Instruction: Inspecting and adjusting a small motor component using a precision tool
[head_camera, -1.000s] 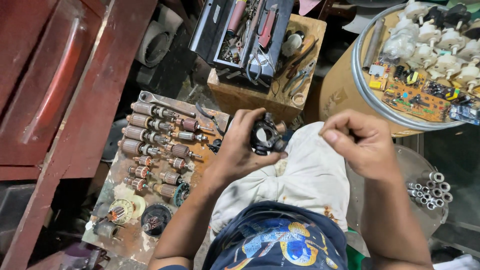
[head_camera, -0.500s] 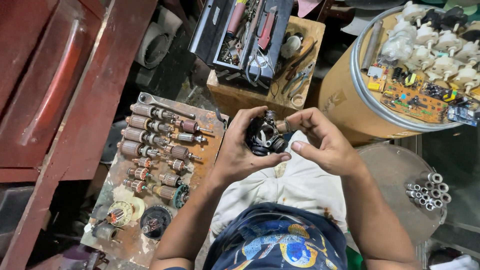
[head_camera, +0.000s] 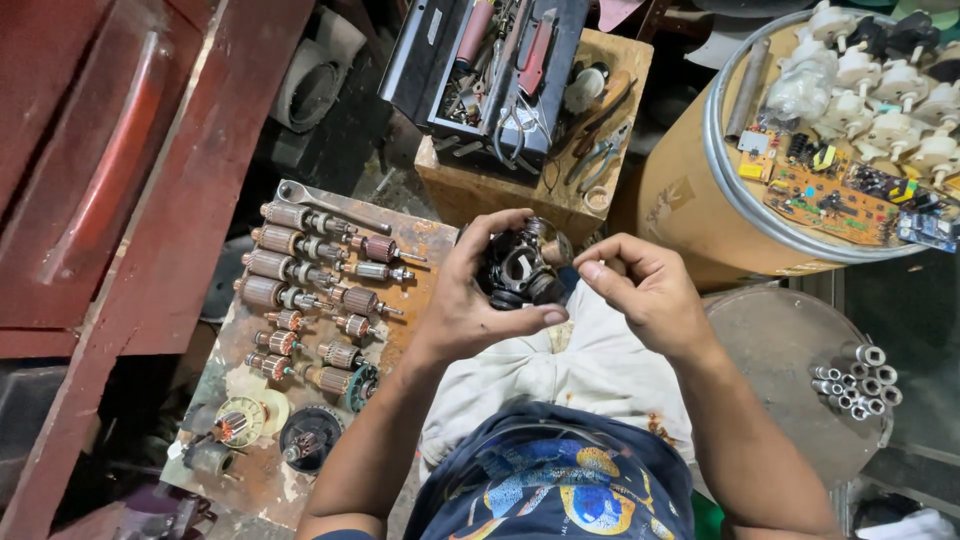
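Left of our lap lies a rusty board (head_camera: 410, 245) lined with rows of copper-wound motor armatures (head_camera: 300, 275). Our left hand (head_camera: 470, 300) curls around a small black motor housing (head_camera: 520, 270), gripping it just above our knees, beside that board. Our right hand (head_camera: 640, 290) sits just right of the housing with its fingers pinched together near it, and we cannot tell whether they hold anything; further right stands a drum (head_camera: 690, 190) topped with circuit boards (head_camera: 830, 195).

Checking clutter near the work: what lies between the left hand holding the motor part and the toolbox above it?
In the head view, a wooden box sits between the left hand with its black motor part and the toolbox, which rests on it beside pliers.
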